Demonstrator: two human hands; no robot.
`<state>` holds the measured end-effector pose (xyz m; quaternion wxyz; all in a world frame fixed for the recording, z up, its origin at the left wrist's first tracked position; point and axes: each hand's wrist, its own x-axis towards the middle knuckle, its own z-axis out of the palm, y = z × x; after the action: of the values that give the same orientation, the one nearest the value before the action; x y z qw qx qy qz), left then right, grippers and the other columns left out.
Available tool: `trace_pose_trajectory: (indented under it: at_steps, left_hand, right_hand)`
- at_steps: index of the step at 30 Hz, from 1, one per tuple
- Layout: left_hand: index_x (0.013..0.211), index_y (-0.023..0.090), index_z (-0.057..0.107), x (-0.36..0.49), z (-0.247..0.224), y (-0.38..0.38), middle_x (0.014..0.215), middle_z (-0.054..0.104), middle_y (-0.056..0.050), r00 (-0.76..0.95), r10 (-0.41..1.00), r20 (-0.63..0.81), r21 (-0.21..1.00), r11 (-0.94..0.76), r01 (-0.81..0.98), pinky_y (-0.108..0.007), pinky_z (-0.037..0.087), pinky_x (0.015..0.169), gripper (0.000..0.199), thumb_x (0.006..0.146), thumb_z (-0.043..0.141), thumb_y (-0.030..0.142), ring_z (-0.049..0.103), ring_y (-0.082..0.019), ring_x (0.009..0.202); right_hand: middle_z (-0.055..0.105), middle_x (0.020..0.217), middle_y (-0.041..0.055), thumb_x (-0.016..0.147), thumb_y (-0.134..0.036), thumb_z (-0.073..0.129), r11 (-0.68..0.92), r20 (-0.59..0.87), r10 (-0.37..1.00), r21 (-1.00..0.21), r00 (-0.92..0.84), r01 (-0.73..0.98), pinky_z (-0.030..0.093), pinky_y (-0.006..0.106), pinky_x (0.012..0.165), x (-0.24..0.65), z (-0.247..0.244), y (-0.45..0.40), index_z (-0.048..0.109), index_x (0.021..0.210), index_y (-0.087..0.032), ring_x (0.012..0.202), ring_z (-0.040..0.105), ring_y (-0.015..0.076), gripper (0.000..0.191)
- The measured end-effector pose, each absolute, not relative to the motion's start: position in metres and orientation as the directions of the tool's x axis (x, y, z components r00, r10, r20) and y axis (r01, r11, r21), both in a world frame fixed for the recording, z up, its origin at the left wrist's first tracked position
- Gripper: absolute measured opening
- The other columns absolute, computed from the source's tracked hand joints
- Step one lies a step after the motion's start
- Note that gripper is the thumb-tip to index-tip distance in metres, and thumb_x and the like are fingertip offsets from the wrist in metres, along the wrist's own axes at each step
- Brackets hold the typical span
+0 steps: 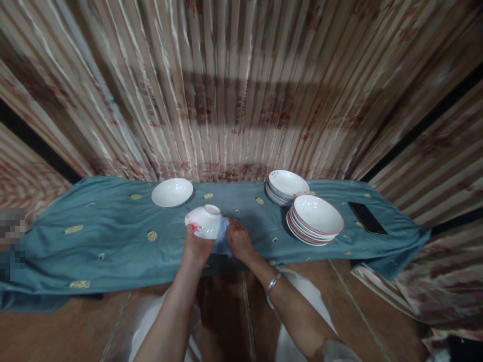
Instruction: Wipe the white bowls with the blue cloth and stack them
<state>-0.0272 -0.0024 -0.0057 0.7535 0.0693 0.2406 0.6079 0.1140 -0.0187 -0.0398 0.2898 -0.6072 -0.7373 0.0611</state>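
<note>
A white bowl [207, 222] with a red flower is tilted with its base up, above the front middle of the cloth-covered table. My left hand [198, 246] is closed on its lower left side. My right hand [239, 240] grips a light blue cloth [222, 240], which touches the bowl's right side. Behind the held bowl, to the left, a white dish [172, 192] rests on the table. Right of my hands stand a stack of floral white dishes [287, 184] and, nearer me, a stack of red-rimmed bowls [318, 215].
A green patterned cloth covers the table [124, 221]. A black phone [367, 218] lies at its right side. Pleated curtains [241, 100] hang behind it. A blurred, pixelated patch is at the far left edge.
</note>
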Motion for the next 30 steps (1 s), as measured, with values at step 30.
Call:
trace_pose_trajectory:
  at_steps: [30]
  left_hand:
    - [0.084,0.018,0.062,-0.014,0.024,-0.023,0.073,0.067,0.003,-0.222,0.967,-0.128,0.875,0.004,-0.485,-0.026,0.043,0.068,0.036,0.050,0.069,0.022,0.058,-0.014,0.067]
  right_hand:
    - [0.065,0.126,0.0112,0.090,-0.030,0.044,0.320,0.435,0.886,-0.826,0.163,0.463,0.042,0.044,0.107,0.108,-0.021,-0.002,0.063,0.121,-0.019,0.122,0.057,0.0252,0.039]
